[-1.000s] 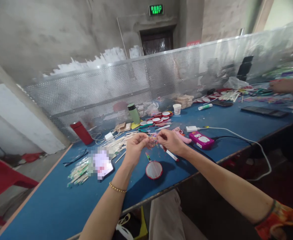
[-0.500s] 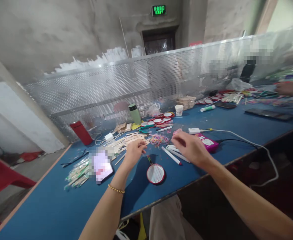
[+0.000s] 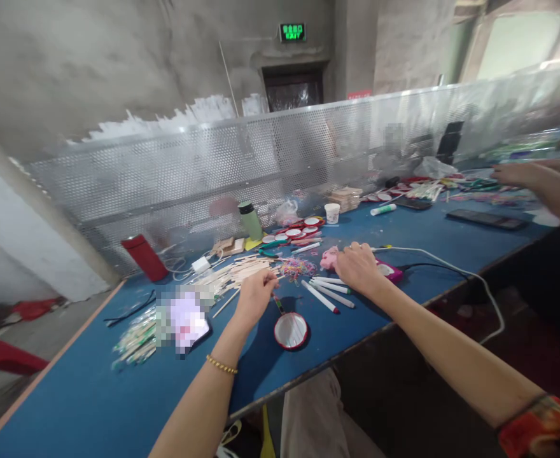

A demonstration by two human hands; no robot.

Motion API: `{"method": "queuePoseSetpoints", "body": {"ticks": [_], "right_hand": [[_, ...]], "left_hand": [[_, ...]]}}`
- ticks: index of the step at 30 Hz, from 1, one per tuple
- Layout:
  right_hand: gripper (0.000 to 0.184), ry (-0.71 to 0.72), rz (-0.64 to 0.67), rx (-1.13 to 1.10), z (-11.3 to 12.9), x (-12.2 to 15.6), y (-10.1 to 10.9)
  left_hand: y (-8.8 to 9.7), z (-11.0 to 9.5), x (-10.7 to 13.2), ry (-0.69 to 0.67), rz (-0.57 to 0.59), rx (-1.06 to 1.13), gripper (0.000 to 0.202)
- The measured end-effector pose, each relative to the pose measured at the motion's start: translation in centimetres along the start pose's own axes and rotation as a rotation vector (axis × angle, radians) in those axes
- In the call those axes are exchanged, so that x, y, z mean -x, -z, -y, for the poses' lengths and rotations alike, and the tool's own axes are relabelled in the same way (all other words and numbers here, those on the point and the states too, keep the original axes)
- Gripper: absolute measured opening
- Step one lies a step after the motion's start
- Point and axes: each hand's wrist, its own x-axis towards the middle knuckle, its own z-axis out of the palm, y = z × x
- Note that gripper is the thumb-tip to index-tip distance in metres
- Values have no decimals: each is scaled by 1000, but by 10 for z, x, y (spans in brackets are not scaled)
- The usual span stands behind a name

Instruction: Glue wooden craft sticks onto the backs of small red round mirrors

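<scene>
Fingers of the left hand [image 3: 258, 294] bent inward by the handle of the red-rimmed hand drum [image 3: 291, 331], flat on the blue table [image 3: 98, 394]; pinch unclear. Right hand [image 3: 357, 270] half-curled beside the pink plush item [image 3: 328, 259], grasp hidden. Seemingly a reaching step, calling for precise fingertips.

Workshop: rough grey wall [image 3: 108, 57], EXIT sign [image 3: 292, 32], blue worktable [image 3: 70, 394], heaped wooden sticks [image 3: 249, 270].

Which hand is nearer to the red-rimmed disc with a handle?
The left hand: it is by the handle of the disc, at its far end; whether it grips is unclear. The right hand is farther, beyond the white markers, beside the pink item.
</scene>
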Motion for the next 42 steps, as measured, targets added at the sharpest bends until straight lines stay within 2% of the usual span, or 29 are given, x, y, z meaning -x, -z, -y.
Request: {"method": "queuePoseSetpoints", "body": {"ticks": [7, 14, 20, 27, 30, 34, 37, 39, 42], "right_hand": [[29, -1, 202, 45, 6, -23, 0], [31, -44, 205, 70, 7, -26, -10], [25, -39, 137, 78, 3, -23, -18], [21, -74, -103, 6, -2, -11, -7], [19, -84, -226, -156, -1, -2, 1], [22, -63, -408, -606, 1, 7, -1], [30, -38, -455, -924, 5, 10, -5], [34, -88, -479, -1062, 7, 10, -7], [34, -254, -586, -1160, 8, 9, -4]], "left_hand": [[-2, -3, 1, -66, -90, -115, 10], [-4, -3, 3, -96, -37, -134, 11], [-4, -5, 4, -89, -1, -165, 12], [-5, -7, 4, -100, 39, -264, 14], [-5, -7, 3, -64, 8, -280, 13], [-4, -6, 2, -26, -52, -308, 12], [-3, -3, 1, -65, -95, -328, 12], [-3, 0, 1, -93, -113, -337, 12], [-3, 2, 1, -110, -113, -344, 11]]}}
